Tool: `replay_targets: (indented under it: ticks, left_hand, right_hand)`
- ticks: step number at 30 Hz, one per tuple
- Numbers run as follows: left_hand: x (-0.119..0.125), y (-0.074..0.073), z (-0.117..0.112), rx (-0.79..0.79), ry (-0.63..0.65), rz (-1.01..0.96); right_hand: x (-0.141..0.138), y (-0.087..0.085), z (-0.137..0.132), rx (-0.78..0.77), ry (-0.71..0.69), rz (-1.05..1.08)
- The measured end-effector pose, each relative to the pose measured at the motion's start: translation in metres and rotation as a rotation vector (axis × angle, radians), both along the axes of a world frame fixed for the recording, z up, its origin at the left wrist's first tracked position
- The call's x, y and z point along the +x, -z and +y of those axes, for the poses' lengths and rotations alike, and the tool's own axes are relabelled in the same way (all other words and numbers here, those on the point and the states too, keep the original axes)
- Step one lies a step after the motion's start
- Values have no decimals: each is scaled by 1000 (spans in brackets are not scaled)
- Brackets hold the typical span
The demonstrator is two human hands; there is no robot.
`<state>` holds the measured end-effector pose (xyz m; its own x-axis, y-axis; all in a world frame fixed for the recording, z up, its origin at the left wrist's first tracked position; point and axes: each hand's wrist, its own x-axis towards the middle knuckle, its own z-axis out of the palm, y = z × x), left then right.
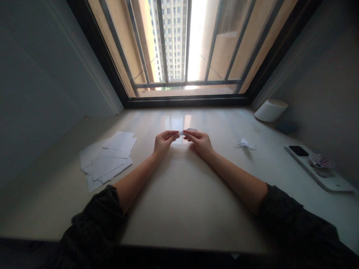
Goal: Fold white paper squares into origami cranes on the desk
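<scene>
While daylight is coming in through the barred window [185,48], the left grip [164,144] and the right grip [200,142] are meeting over the middle of the pale, glossy surface [182,194]. Both are pinching a small folded paper [188,131] between thumb and fingertips, each grasping one end, so the piece is sitting right between the two. Whether it is touching the surface cannot be told. Dark sleeves [95,220] are bunching at the elbows, leaving the forearms bare.

Well to the left of the left grip, a loose stack of white sheets [108,158] is lying fanned out. To the right of the right grip, apart from it, a small folded paper figure [246,145] is resting alone. Farther right, a white tray [333,181] is lying along the wall, carrying a dark phone [298,150] and a small round printed item [321,161]. Beyond that, a white cylinder [270,110] is leaning in the far right corner.

Straight ahead of both grips, the surface is running up to the dark window frame, and a tall apartment tower [172,37] is showing through the bars. Grey walls are closing in the nook on both sides.
</scene>
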<state>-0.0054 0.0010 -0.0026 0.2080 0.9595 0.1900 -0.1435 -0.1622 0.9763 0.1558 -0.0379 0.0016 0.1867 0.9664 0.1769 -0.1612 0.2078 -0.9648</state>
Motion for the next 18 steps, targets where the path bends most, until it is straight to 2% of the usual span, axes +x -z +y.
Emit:
replay_targets:
  ticks: [18]
  left_hand:
    - [0,-6,-1,-49,50,4]
  right_hand:
    - [3,3,2,-2,16,12]
